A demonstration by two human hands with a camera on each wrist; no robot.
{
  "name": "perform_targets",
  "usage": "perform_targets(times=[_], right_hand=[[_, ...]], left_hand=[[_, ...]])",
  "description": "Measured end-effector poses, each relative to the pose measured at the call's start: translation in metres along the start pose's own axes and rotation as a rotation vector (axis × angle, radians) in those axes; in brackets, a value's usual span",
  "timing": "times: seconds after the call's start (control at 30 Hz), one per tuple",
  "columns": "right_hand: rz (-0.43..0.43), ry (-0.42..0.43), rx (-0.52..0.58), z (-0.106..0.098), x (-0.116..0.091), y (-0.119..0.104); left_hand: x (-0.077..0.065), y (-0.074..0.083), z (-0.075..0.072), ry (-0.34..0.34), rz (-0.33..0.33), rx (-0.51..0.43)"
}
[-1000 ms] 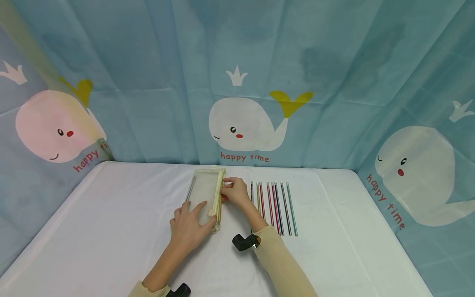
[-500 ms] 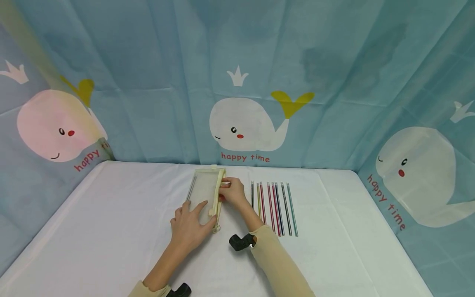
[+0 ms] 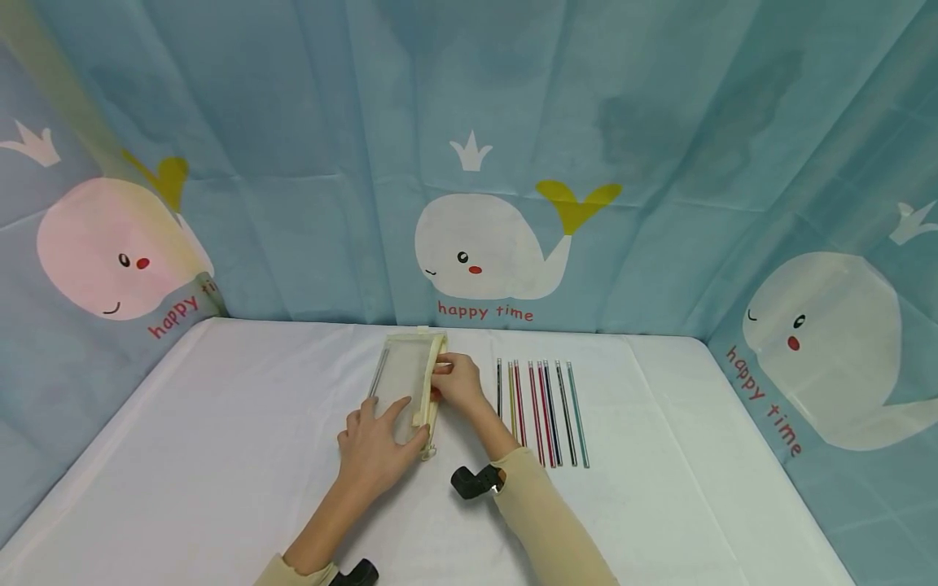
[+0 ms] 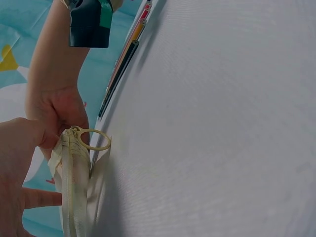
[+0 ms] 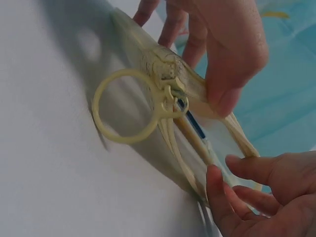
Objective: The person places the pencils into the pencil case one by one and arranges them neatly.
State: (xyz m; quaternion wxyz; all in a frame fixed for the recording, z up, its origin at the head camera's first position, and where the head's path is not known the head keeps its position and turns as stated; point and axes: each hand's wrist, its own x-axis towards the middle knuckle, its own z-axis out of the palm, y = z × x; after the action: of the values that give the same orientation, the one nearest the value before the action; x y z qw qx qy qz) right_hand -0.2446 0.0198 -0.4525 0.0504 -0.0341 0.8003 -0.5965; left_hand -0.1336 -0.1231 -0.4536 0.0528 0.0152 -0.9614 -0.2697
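Pouch [image 3: 407, 370] under left grip [image 3: 375, 448]

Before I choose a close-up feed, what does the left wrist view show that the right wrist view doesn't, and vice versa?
Only left wrist: the black wrist-worn device on the right forearm, and the near, coloured ends of loose pencils.
Only right wrist: inside the open mouth of the cream zip pouch, with a slim blue item.
Both: pouch, ring pull, left hand, right hand, white cloth.
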Motion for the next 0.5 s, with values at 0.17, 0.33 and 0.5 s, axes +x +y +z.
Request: perform_targets(times=[0.17,0.33,0.5], right_hand=[[0.004,-0.008,0.016,-0.006,-0.003,0.002],[0.024,-0.02,0.063,-0.014,-0.009,0.001],[0.009,-0.012,0.063,-0.026,-0.015,0.001]], left_hand=[[0.0,0.0,0.0,-0.002,-0.002,-0.002],[0.0,0.0,0.0,-0.003,-0.002,0.007],[0.0,0.0,0.0,-0.002,-0.003,0.012]])
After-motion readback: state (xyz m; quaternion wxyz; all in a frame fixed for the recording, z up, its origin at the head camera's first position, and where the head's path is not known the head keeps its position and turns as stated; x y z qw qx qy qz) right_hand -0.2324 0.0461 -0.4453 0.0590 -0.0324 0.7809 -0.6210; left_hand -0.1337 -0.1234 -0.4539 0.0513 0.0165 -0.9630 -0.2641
